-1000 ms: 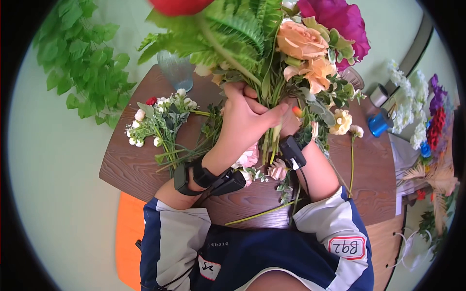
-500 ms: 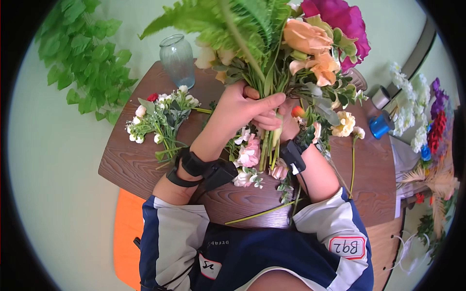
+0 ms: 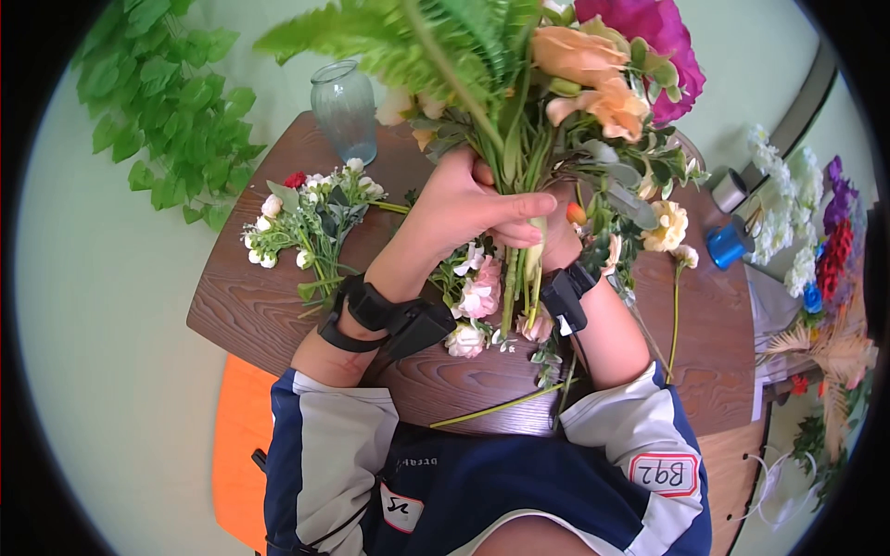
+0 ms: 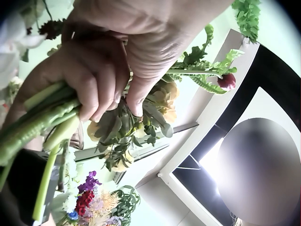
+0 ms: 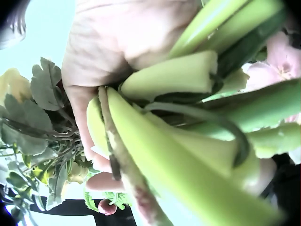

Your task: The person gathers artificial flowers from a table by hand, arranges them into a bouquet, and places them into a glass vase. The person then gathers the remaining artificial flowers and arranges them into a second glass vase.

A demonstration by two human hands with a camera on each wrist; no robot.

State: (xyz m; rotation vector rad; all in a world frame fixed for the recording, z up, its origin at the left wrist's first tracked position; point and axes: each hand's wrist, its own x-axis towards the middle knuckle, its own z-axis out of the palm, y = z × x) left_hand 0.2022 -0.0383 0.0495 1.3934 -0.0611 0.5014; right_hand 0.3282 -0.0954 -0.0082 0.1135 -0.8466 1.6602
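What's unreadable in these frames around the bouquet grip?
- Right hand: head view, mostly hidden behind the left hand and the green stems.
- Bunch of green ferns and orange and magenta flowers: head view, top cut off by the frame edge.
- Right wrist view: stem ends fill the frame, blurred; the table is hidden.

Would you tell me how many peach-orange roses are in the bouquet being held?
2 show: one peach-orange rose near the top beside the magenta bloom, another just below it. The fern fronds and other leaves may hide more.
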